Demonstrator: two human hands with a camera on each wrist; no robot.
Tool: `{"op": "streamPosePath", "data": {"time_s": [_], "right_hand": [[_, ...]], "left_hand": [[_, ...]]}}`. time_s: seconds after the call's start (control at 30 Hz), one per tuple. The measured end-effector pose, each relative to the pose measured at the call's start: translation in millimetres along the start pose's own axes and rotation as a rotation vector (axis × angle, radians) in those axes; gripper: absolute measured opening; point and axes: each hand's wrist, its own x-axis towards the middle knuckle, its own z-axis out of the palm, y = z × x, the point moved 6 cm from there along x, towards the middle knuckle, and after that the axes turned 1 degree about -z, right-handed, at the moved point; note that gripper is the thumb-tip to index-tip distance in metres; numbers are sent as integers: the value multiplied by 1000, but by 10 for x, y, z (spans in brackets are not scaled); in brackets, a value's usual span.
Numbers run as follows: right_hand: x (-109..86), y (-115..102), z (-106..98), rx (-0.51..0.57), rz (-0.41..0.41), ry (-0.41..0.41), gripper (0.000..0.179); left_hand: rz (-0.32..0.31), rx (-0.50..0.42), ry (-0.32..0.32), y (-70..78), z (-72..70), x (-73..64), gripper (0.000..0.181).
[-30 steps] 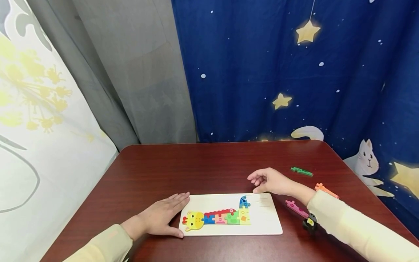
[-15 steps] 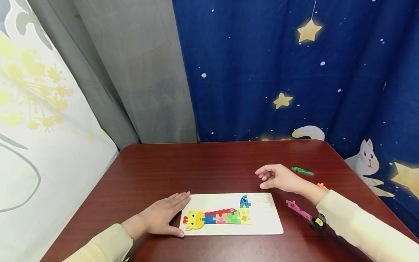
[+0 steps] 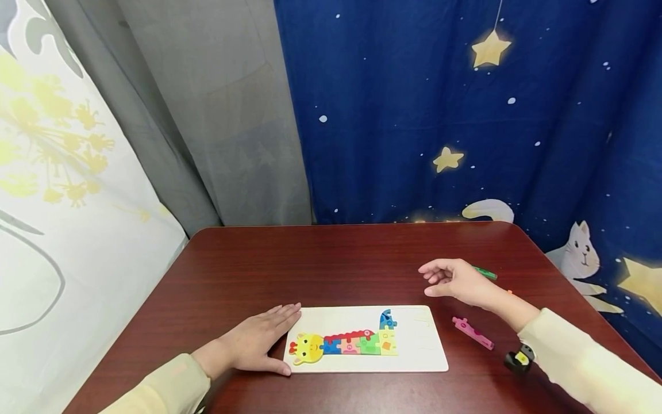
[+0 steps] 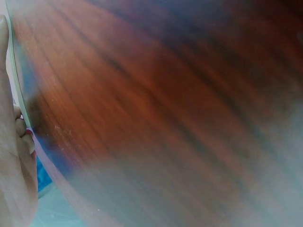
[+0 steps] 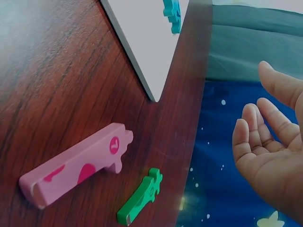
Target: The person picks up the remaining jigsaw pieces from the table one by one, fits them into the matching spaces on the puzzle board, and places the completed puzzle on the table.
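My left hand (image 3: 258,342) lies with straight fingers at the left end of a white puzzle board (image 3: 421,345). On that board is a partly filled giraffe puzzle, with a yellow head piece (image 3: 308,349), several coloured neck and body pieces, and a blue piece (image 3: 387,319) at the upper right. My right hand (image 3: 455,282) hovers beyond the board's right corner, fingers loosely bent, holding nothing. Beneath its wrist area lie a pink leg piece (image 5: 78,165) and a green leg piece (image 5: 140,197). The right forearm hides most of an orange piece (image 3: 510,291).
Everything stands on a dark red wooden table (image 3: 331,259). A blue starry curtain (image 3: 383,115) and a grey curtain (image 3: 222,115) hang behind it. A black wrist camera (image 3: 519,359) sits on the right wrist. The left wrist view is mostly blurred tabletop.
My right hand has moved rightward and slightly away from the board, now covering part of the green and most of the orange piece. The left hand stays put.
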Motion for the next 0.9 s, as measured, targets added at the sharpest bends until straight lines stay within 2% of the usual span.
{"op": "streamPosePath", "data": {"time_s": [0.3,0.9], "right_hand": [[-180,31,-132,16,3,70,45],[-470,116,-274,23,-11,135,44]], "left_hand": [[2,2,2,2,9,0,107],[1,-3,4,-5,12,7,108]]}}
